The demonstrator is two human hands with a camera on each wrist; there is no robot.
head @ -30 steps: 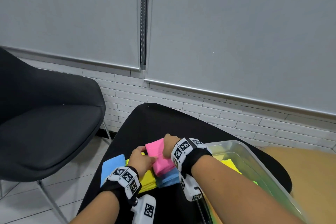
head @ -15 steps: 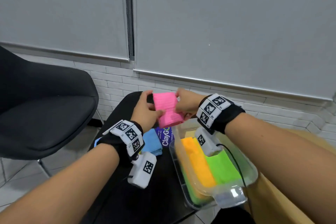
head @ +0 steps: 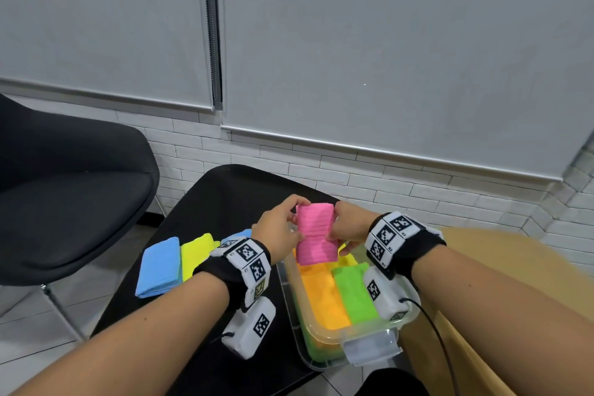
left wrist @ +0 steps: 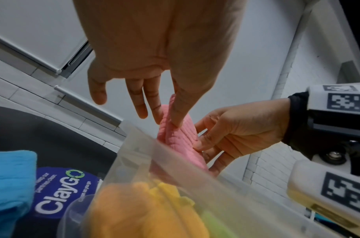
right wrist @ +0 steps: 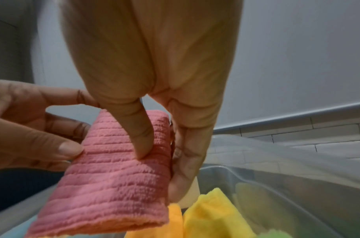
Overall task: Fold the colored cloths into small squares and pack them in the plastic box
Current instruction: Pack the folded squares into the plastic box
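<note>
A folded pink cloth [head: 316, 235] hangs upright over the far end of the clear plastic box [head: 324, 352]. My left hand [head: 283, 228] pinches its left edge and my right hand [head: 345, 228] pinches its right edge. The right wrist view shows my thumb and fingers [right wrist: 142, 138] pressed on the pink cloth [right wrist: 117, 177]. In the left wrist view my thumb lies on the pink cloth [left wrist: 179, 138]. Folded orange [head: 323, 299] and green [head: 353, 294] cloths lie in the box, with a yellow one behind. Folded blue [head: 159, 267] and yellow [head: 194, 254] cloths lie on the black table [head: 225, 196].
A black chair [head: 70, 190] stands to the left of the table. A blue ClayGo sticker [left wrist: 62, 191] shows on the table beside the box. A wooden surface [head: 514, 267] lies to the right. A white brick wall runs behind.
Both hands lifted the pink cloth off the table pile, carried it right and now lowered it over the far end of the box. The head view has tilted down.
</note>
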